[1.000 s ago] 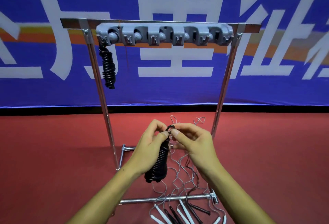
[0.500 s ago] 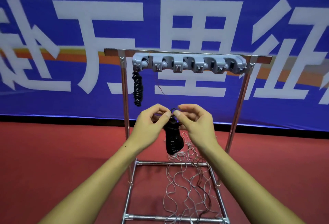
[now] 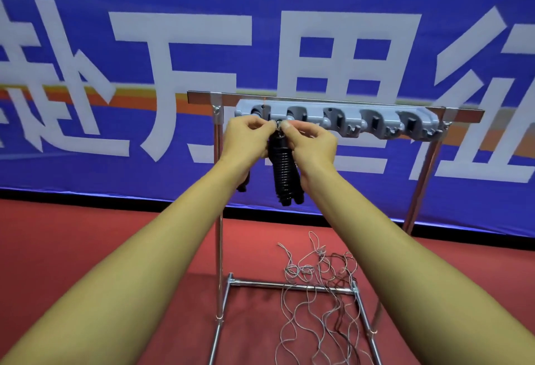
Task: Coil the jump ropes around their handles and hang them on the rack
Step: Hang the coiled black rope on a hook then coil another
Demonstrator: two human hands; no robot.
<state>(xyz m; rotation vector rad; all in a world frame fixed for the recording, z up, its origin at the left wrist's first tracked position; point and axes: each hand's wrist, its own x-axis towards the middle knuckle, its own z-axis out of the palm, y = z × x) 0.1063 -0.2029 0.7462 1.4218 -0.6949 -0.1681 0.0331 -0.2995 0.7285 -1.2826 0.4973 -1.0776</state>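
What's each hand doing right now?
Left hand: pinching the top of the coiled jump rope.
Right hand: pinching the same top loop.

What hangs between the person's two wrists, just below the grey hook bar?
In the head view, the coiled black jump rope hangs between the left hand and right hand, whose fingertips pinch its top loop just under the grey hook bar.

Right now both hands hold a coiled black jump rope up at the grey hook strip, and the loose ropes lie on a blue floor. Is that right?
One detail is wrong: the floor is red, not blue. The head view shows both hands, left and right, holding the coiled black jump rope at the grey hook strip, loose ropes below.
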